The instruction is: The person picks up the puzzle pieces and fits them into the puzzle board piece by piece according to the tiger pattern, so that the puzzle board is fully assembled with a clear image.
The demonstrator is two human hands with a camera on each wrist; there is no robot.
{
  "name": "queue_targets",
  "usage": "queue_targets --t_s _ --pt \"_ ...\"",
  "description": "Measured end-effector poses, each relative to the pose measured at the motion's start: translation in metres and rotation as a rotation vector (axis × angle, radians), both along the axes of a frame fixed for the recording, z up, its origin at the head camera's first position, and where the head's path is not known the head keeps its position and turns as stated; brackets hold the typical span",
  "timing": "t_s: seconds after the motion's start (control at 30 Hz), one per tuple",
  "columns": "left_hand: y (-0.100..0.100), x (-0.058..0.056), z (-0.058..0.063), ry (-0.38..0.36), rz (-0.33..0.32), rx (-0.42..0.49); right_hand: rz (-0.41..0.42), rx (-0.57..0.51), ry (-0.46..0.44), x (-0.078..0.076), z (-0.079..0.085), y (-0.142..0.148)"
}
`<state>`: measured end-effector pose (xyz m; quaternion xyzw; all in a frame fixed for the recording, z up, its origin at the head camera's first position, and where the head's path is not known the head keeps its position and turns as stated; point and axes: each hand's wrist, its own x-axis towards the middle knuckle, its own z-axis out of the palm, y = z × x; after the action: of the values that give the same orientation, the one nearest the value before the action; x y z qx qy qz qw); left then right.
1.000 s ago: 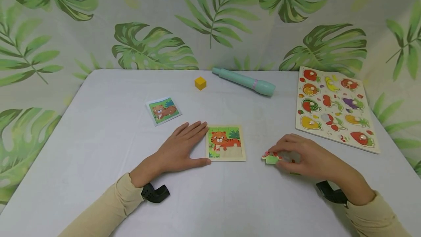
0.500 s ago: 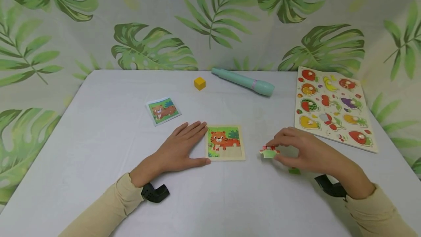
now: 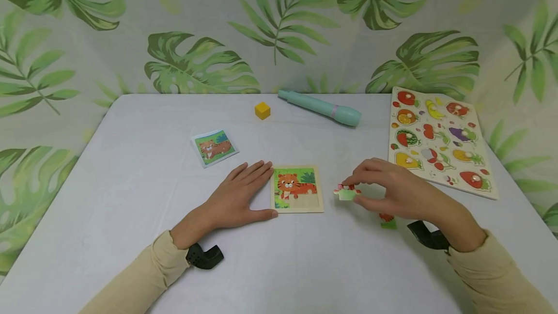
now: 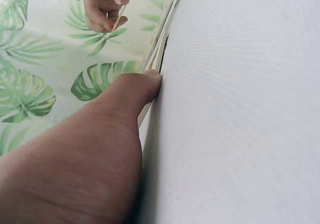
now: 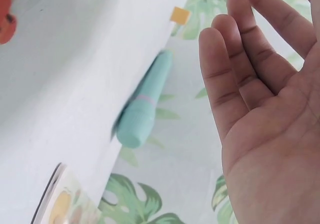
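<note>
My right hand (image 3: 390, 189) pinches a green and red jigsaw piece (image 3: 347, 194) between thumb and fingertips, above the table and right of the tiger puzzle. That wooden tiger puzzle (image 3: 296, 188) lies flat in its frame, with bare wood at its lower right. My left hand (image 3: 233, 197) rests flat on the table, fingers straight. Its thumb and fingertips touch the left edge of the frame. A second jigsaw piece (image 3: 387, 221), red and green, lies below my right hand, partly hidden by it. In the left wrist view the held piece (image 4: 118, 18) shows edge-on.
A tiger picture card (image 3: 215, 147) lies behind my left hand. Toward the back are a yellow cube (image 3: 262, 110) and a mint-green microphone-shaped tube (image 3: 320, 107). A fruit peg board (image 3: 440, 142) lies at the right. Leaf-printed cloth (image 3: 279, 28) hangs behind the table.
My right hand has lifted the jigsaw piece and moved left with it toward the tiger puzzle, uncovering more of the second piece. My left hand stays put.
</note>
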<state>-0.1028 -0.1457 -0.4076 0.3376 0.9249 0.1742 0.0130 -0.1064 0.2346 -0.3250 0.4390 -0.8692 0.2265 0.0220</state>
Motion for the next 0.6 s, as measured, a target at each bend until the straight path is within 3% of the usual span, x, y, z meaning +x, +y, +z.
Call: queue_targets --t_s 0.6 --pt "0.001 0.001 -0.001 0.003 -0.003 0.005 0.038 0.004 0.023 -0.009 0.008 -0.024"
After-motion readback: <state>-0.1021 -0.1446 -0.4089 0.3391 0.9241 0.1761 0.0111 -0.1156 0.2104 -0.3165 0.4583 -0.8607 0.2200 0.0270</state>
